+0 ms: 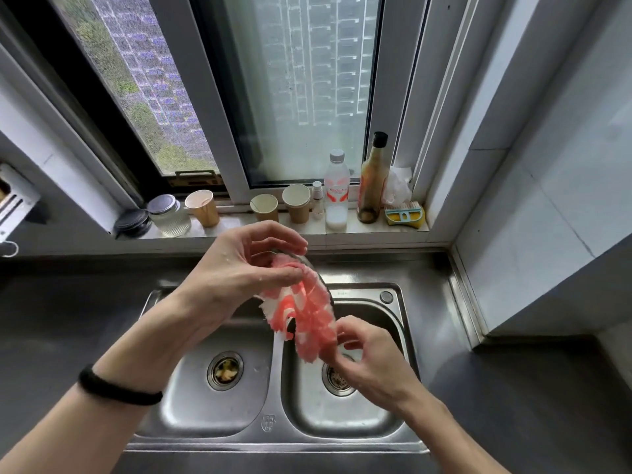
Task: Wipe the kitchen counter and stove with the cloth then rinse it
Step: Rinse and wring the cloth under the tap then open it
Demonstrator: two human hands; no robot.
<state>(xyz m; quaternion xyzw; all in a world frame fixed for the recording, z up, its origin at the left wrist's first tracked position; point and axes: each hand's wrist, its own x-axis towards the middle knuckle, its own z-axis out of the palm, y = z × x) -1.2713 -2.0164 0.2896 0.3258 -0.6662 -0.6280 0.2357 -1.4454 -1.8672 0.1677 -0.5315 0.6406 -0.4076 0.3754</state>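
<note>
The cloth [307, 316], pink and white and crumpled, hangs in the air above the sink [270, 429], over the divider between its two basins and leaning toward the right one. The left hand [246, 268] grips the cloth's upper end, with its fingers curled round the bunched fabric. The right hand [369, 354] pinches the lower edge between thumb and fingertips, just above the right basin's drain [337, 379]. Water drops show on the back of the left hand. A black band [116, 388] circles the left wrist, over the sink's left basin.

The left basin's strainer [225, 370] holds some food scraps. The sink is set into a dark grey desk [51, 319] that runs off to both sides of it.

Behind the sink, a sill [376, 227] under the window carries a row of things. From the left these are a dark lid [132, 223], a ribbed glass jar [169, 215], three paper cups [203, 207], a small spray bottle [317, 200], a clear plastic bottle [337, 193] and a tall bottle with a black cap [373, 179]. A yellow and green brush [404, 215] lies at the right end of the row. Crumpled white plastic [396, 186] sits behind the brush.
</note>
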